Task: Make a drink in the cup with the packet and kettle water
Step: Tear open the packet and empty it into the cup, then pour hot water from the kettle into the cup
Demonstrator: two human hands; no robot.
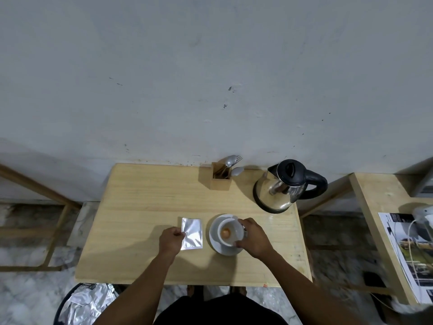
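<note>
White cup (230, 232) standing upright on saucer, brownish powder lying inside; silver packet (192, 233) lying flat just left; steel kettle (284, 184) sitting well behind, lid closed.

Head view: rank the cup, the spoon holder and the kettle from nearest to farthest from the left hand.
From the left hand, which pinches the packet at the table's front:
1. Cup, just to its right on the saucer, held by the right hand.
2. Spoon holder, at the back near the wall.
3. Kettle, back right corner.
</note>
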